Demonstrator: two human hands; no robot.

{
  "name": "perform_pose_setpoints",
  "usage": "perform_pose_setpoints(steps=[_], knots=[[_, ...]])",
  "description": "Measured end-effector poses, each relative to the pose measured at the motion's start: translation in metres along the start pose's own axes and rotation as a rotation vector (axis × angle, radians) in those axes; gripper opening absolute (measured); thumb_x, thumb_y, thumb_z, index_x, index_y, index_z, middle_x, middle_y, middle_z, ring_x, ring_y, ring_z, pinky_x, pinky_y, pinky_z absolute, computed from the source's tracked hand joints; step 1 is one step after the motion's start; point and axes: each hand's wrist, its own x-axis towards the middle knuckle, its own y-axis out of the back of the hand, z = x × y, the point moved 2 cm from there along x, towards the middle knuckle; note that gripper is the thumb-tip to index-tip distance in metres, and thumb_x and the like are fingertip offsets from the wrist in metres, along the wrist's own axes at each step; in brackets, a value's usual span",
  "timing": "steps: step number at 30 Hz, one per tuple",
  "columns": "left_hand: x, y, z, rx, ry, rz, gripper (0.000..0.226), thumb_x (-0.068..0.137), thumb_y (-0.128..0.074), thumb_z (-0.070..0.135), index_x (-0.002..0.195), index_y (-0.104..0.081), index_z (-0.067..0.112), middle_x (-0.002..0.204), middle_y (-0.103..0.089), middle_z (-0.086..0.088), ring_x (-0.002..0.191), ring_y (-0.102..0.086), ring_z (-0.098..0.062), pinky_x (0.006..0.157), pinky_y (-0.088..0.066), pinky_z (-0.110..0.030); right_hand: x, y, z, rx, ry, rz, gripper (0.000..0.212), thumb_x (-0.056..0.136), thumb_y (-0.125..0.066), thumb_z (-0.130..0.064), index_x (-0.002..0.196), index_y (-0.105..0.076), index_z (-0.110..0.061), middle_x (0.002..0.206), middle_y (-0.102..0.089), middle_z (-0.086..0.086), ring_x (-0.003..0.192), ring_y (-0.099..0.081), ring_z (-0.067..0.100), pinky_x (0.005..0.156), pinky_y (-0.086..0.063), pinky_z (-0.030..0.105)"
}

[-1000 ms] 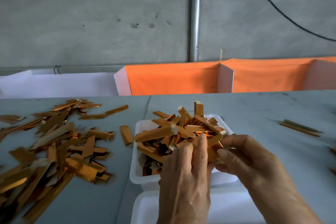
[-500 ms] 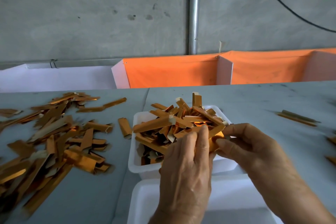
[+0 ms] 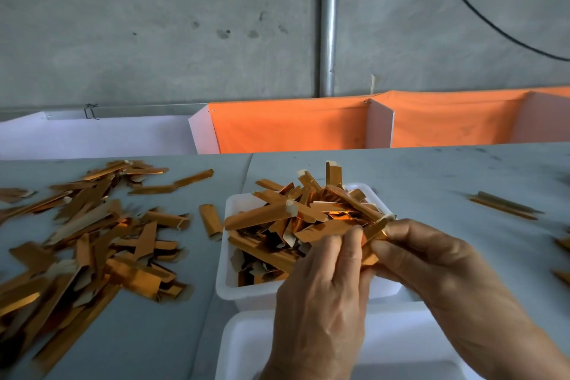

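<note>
over tub, left hand and right hand both pinch one foil strip. i judge it light, thin, slick, crease-prone; hold ends, gentle.

Two bare hands meet just right of centre. The left hand rises from 6 o'clock with its back toward the camera. Its fingers lie close together, pointing to 12 o'clock, tips lightly bent over a gold strip; its thumb is hidden. The right hand comes in from 5 o'clock, angled toward 10 o'clock, thumb and curled forefinger pinching the same strip from its 3 o'clock side. The two hands' fingertips nearly touch.
</note>
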Motion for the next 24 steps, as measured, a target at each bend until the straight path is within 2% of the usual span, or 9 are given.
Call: perform_pose_setpoints(steps=[4,6,9,11,12,14,16,21,24], knots=[[0.0013,0.0043,-0.0034,-0.092,-0.012,0.040,0.047,0.084,-0.048,0.046,0.124,-0.047,0.022,0.099,-0.065,0.007,0.074,-0.065,-0.006,0.057,-0.053,-0.015,0.0009,-0.0003,0.0041,0.119,0.051,-0.015,0.012,0.071,-0.062,-0.009,0.076,-0.071,-0.004,0.084,-0.068,0.017,0.079,-0.065,0.024,0.069,-0.056,0.025],[0.0004,0.0053,-0.0052,-0.153,-0.013,0.074,0.052,0.083,-0.048,0.051,0.127,-0.045,0.024,0.104,-0.066,0.007,0.081,-0.066,-0.008,0.060,-0.056,-0.019,0.0024,-0.0003,0.0057,0.125,0.078,-0.022,0.011,0.072,-0.062,-0.010,0.076,-0.071,-0.005,0.084,-0.070,0.015,0.080,-0.068,0.024,0.071,-0.057,0.026],[0.0015,0.0073,-0.0054,-0.233,-0.003,0.108,0.052,0.090,-0.043,0.053,0.130,-0.052,0.022,0.107,-0.066,0.008,0.087,-0.067,-0.008,0.065,-0.058,-0.022,0.0027,-0.0025,0.0016,0.129,0.105,-0.057,0.012,0.074,-0.067,-0.020,0.078,-0.072,-0.009,0.085,-0.071,0.010,0.082,-0.068,0.019,0.072,-0.056,0.024],[0.0018,0.0076,-0.0057,-0.227,-0.003,0.130,0.049,0.092,-0.043,0.047,0.125,-0.060,0.017,0.101,-0.068,0.007,0.082,-0.067,-0.005,0.063,-0.057,-0.019,0.0020,-0.0039,0.0009,0.096,0.102,-0.099,0.024,0.071,-0.077,-0.037,0.078,-0.073,-0.014,0.086,-0.071,0.004,0.082,-0.068,0.015,0.070,-0.056,0.024],[0.0016,0.0082,-0.0061,-0.219,-0.001,0.133,0.047,0.092,-0.043,0.044,0.122,-0.064,0.015,0.097,-0.069,0.007,0.079,-0.067,-0.005,0.061,-0.056,-0.018,0.0015,-0.0048,0.0007,0.073,0.095,-0.100,0.024,0.071,-0.077,-0.039,0.077,-0.073,-0.017,0.085,-0.070,0.002,0.080,-0.067,0.014,0.068,-0.056,0.024],[0.0017,0.0087,-0.0057,-0.182,-0.003,0.133,0.043,0.092,-0.044,0.040,0.114,-0.068,0.013,0.090,-0.069,0.006,0.073,-0.067,-0.005,0.057,-0.055,-0.019,0.0017,-0.0045,0.0008,0.059,0.079,-0.081,0.009,0.072,-0.068,-0.026,0.073,-0.074,-0.019,0.081,-0.069,0.003,0.074,-0.067,0.014,0.063,-0.056,0.022],[0.0014,0.0077,-0.0058,-0.135,-0.015,0.134,0.040,0.092,-0.045,0.037,0.110,-0.071,0.013,0.087,-0.070,0.006,0.070,-0.067,-0.005,0.056,-0.055,-0.018,0.0019,-0.0037,0.0029,0.034,0.061,-0.073,0.013,0.071,-0.062,-0.016,0.074,-0.074,-0.017,0.080,-0.070,0.007,0.073,-0.068,0.016,0.061,-0.056,0.022],[0.0015,0.0060,-0.0076,-0.062,-0.013,0.121,0.036,0.089,-0.047,0.034,0.101,-0.074,0.014,0.080,-0.072,0.008,0.068,-0.067,-0.003,0.057,-0.055,-0.016,0.0020,-0.0041,0.0037,-0.010,0.054,-0.022,0.015,0.068,-0.062,-0.019,0.073,-0.074,-0.011,0.079,-0.072,0.012,0.073,-0.070,0.020,0.061,-0.056,0.021],[0.0003,0.0051,-0.0101,-0.046,-0.001,0.096,0.036,0.088,-0.046,0.033,0.095,-0.075,0.013,0.077,-0.072,0.007,0.064,-0.068,-0.003,0.055,-0.055,-0.017,0.0018,-0.0057,0.0038,-0.033,0.073,0.029,0.012,0.067,-0.063,-0.020,0.070,-0.073,-0.014,0.078,-0.071,0.010,0.073,-0.070,0.018,0.061,-0.056,0.020]])
